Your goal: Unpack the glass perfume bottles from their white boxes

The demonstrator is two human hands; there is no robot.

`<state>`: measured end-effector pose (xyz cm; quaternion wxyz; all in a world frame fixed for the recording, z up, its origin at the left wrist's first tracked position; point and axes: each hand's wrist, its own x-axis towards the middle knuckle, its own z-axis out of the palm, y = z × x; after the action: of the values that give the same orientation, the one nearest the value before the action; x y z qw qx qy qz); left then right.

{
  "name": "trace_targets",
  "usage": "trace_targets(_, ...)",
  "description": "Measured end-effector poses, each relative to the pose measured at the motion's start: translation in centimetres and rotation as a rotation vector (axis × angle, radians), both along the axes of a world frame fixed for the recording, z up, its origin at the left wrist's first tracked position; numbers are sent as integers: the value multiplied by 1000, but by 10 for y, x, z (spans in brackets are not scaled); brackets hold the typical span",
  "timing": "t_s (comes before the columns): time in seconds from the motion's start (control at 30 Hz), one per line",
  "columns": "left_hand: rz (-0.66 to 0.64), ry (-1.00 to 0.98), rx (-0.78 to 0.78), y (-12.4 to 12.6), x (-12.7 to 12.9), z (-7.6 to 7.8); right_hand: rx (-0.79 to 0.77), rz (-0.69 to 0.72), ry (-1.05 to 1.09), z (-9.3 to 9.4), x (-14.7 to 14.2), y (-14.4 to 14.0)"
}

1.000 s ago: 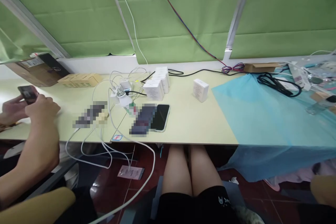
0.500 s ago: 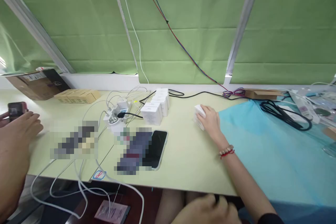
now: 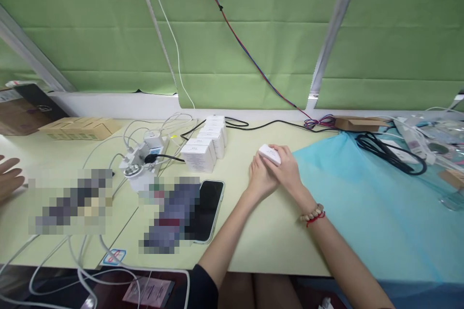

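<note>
The person's right hand (image 3: 288, 170) and left hand (image 3: 261, 179) are meeting over the pale desk (image 3: 261, 236), both closing around a small white box (image 3: 270, 154); the grip is wrapping the box's lower half, leaving only its top face showing, and the fingers beneath it are hidden. The box is sitting just above the desk surface, though whether it is touching the desk cannot be told. A beaded bracelet (image 3: 311, 213) is circling the right wrist.

Toward the person from the grip, bare desk is running to the near edge. To the right of the grip a blue cloth (image 3: 362, 203) is starting almost at once, its edge touching the right hand's side. To the left a dark phone (image 3: 207, 210) is lying near, and beyond that a row of white boxes (image 3: 205, 147), well clear. Blurred patches are masking things further left. Another person's hand (image 3: 9, 178) is being cut off by the left border.
</note>
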<state>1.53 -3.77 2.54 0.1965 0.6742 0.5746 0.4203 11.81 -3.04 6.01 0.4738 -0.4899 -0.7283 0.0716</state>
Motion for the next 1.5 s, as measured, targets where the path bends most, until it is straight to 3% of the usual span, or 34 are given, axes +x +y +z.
trace_targets(0.13, 49, -132, 34, -2, 0, 1, 69, 106, -36, 6, -8, -10)
trace_targets(0.27, 101, -59, 341, 10, -9, 1, 135, 17, 111, 7, -11, -12)
trace_targets(0.37, 112, -11, 422, 17, -14, -2, 152, -58, 147, 5, -12, -11)
trace_targets(0.47, 129, 41, 455, 21, -14, -5, 141, -108, 135, 3, -12, -10)
trace_targets(0.97, 360, 99, 602, 26, -11, -12, 66, -72, 131, 9, -15, -20)
trace_targets(1.5, 324, 83, 579, 28, -12, -12, 46, -62, 156, 9, -12, -16)
